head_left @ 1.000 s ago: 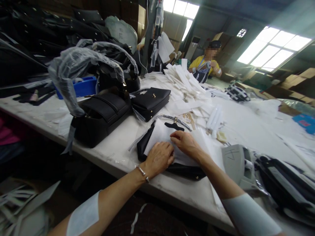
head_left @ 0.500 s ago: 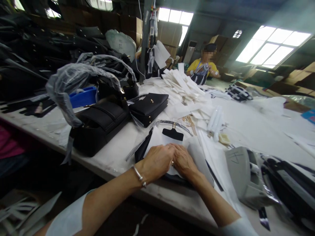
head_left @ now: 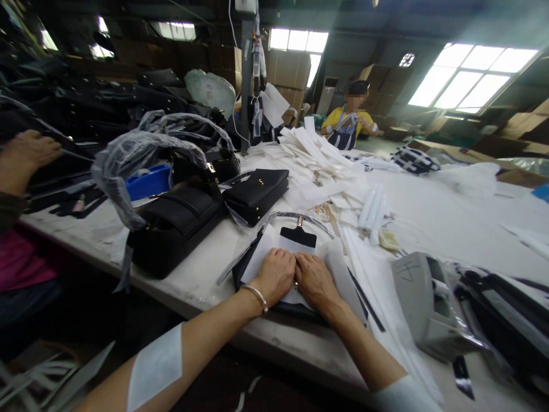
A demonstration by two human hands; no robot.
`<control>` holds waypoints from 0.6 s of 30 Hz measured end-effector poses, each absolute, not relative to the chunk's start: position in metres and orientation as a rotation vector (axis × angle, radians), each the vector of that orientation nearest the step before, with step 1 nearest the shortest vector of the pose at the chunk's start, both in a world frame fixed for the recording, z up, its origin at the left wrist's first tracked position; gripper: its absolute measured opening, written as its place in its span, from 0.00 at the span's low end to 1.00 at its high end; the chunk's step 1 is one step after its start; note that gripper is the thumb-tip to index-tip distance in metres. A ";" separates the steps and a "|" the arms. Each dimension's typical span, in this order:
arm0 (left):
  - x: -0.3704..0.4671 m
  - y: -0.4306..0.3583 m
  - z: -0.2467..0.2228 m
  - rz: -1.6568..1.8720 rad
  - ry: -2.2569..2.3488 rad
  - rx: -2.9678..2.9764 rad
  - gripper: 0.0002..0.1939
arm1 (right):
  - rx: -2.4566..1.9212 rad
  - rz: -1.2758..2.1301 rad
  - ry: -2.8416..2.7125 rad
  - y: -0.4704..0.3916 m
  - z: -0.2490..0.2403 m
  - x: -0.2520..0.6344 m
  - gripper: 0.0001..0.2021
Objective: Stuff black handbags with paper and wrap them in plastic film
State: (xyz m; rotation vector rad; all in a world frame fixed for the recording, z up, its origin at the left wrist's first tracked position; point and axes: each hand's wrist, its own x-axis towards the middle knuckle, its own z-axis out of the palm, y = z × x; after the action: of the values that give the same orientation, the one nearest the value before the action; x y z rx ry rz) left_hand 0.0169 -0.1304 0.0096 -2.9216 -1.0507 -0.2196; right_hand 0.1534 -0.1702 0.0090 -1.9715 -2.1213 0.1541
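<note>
In front of me a black handbag [head_left: 242, 269] lies on the table, mostly covered by a white wrapping sheet [head_left: 266, 247]. My left hand [head_left: 277, 274] rests on the sheet with its fingers curled in, a silver bangle on the wrist. Against it, fingertips nearly touching, my right hand [head_left: 316, 283] is bent over the same sheet. A small gold clasp shows just below the fingers; what the fingertips pinch is partly hidden. Above my hands a black tab [head_left: 298, 236] with a metal buckle joins the plastic-wrapped handle.
Black handbags [head_left: 178, 226] with plastic-wrapped handles stand to the left, near a blue bin [head_left: 148, 182]. White strips [head_left: 315, 151] are heaped behind. A grey tape dispenser [head_left: 422, 303] sits at right. Another person's hand [head_left: 32, 154] reaches in at far left; a person in yellow [head_left: 349, 120] works beyond.
My hands have shifted slightly apart at the fingertips, still on the sheet. Another person's hand has come into view at far left. The view has tilted slightly.
</note>
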 end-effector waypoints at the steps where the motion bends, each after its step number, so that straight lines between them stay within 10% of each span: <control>1: 0.019 -0.134 0.013 -0.201 -1.047 -2.919 0.14 | -1.959 0.164 -2.116 -0.171 0.009 0.154 0.14; 18: 0.024 -0.122 0.015 -0.158 -1.155 -2.978 0.10 | -2.041 0.100 -2.112 -0.171 0.010 0.153 0.13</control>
State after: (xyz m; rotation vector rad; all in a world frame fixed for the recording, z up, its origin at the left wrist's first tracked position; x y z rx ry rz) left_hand 0.0244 -0.1222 0.0147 -2.9781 -1.1547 -0.1583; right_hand 0.1526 -0.1714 0.0096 -2.0414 -2.1123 0.1005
